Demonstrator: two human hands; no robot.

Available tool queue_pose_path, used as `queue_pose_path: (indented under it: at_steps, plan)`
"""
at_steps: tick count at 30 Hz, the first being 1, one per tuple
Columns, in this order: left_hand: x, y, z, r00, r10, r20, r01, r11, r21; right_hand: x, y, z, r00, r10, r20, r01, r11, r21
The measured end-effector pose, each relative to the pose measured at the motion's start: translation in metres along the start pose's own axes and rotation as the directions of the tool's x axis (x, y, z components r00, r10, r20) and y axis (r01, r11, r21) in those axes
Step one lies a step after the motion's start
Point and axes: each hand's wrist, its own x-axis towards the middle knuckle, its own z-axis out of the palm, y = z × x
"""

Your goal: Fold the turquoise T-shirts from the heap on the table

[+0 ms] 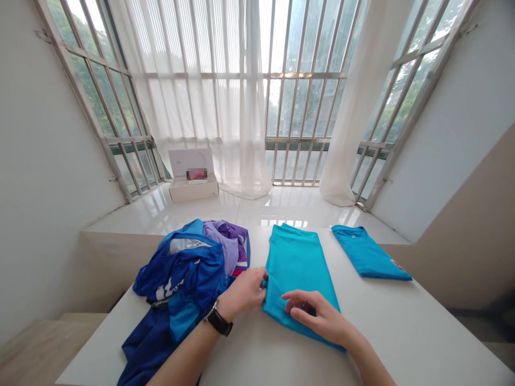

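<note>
A folded turquoise garment (300, 257) lies flat on the white table in front of me. My left hand (251, 287), with a black watch (219, 320) at the wrist, is closed at its left edge, fingertips pinching the cloth there. Over the lower part of the garment is my right hand (311, 311), fingers loosely curved and apart; whether they touch the fabric I cannot tell. Left of it sits a heap of crumpled clothes, with a dark blue shirt (201, 268) on top and a purple garment (225, 241) behind. A neatly folded blue T-shirt (366, 252) rests at the right.
The white table (402, 332) meets a tiled window ledge (289, 201) at the back. On that ledge stands an open white box (193, 190) with a blurred pink object (197, 174). Sheer white curtains (249, 107) hang before the barred window.
</note>
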Motion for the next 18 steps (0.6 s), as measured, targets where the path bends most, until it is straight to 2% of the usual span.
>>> queue_pose_path:
  at_steps: [3, 5, 6, 8, 10, 11, 13, 15, 18]
  plan:
    - [-0.001, 0.008, -0.006, 0.972, -0.042, -0.232, 0.055, 0.997, 0.050, -0.002, -0.004, -0.002, 0.999, 0.018, 0.032, -0.020, 0.998, 0.062]
    - [-0.003, 0.019, -0.002, 0.961, 0.040, -0.273, -0.025, 0.998, 0.059, 0.000, 0.000, -0.003, 1.000, 0.025, 0.006, -0.026, 0.992, 0.125]
    - [-0.005, 0.025, 0.003, 0.965, 0.098, -0.245, -0.082, 0.994, 0.072, 0.001, 0.005, -0.004, 0.999, 0.023, -0.041, -0.017, 0.990, 0.137]
    - [-0.011, 0.033, 0.015, 0.972, 0.203, -0.122, -0.190, 0.976, 0.111, 0.005, 0.019, -0.007, 0.975, 0.010, -0.224, 0.006, 0.998, 0.069]
    - [-0.016, 0.036, 0.027, 0.966, 0.259, 0.024, -0.260, 0.955, 0.145, 0.010, 0.039, -0.011, 0.905, -0.028, -0.425, -0.021, 0.994, -0.110]
    - [-0.019, 0.036, 0.031, 0.960, 0.269, 0.080, -0.279, 0.948, 0.154, 0.012, 0.049, -0.012, 0.872, -0.050, -0.487, -0.061, 0.976, -0.209]
    - [-0.022, 0.034, 0.036, 0.950, 0.273, 0.149, -0.296, 0.942, 0.160, 0.016, 0.068, -0.013, 0.859, -0.071, -0.507, -0.150, 0.912, -0.382]
    - [-0.023, 0.033, 0.037, 0.947, 0.272, 0.169, -0.299, 0.940, 0.163, 0.017, 0.079, -0.012, 0.889, -0.045, -0.456, -0.213, 0.841, -0.497]
    - [-0.027, 0.033, 0.032, 0.952, 0.255, 0.170, -0.284, 0.944, 0.168, 0.016, 0.078, -0.008, 0.916, -0.001, -0.401, -0.250, 0.780, -0.573]
